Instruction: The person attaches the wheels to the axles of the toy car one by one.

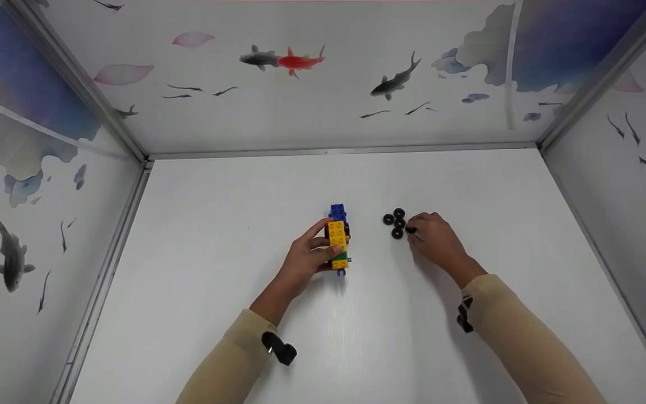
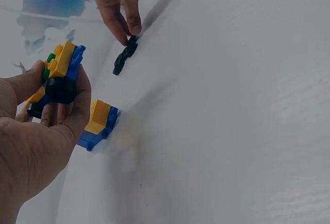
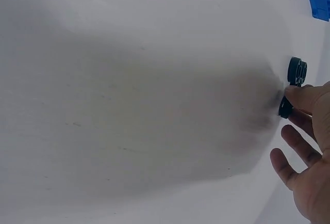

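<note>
My left hand (image 1: 299, 261) grips a toy block vehicle (image 1: 337, 234) of yellow, green and blue bricks, thumb on one side and fingers on the other. In the left wrist view a black wheel (image 2: 61, 90) is fitted on its side. Beyond it, a yellow and blue block piece (image 2: 99, 118) rests on the table, partly behind the fingers. My right hand (image 1: 438, 240) pinches a black wheel (image 1: 410, 230) between thumb and fingertips, beside several loose black wheels (image 1: 397, 233). In the right wrist view its other fingers stretch out away from the wheel.
The white table (image 1: 216, 224) is bounded by a back wall (image 1: 328, 123) and two side walls printed with fish and petals. Metal edging (image 1: 233, 152) runs along the foot of the back wall.
</note>
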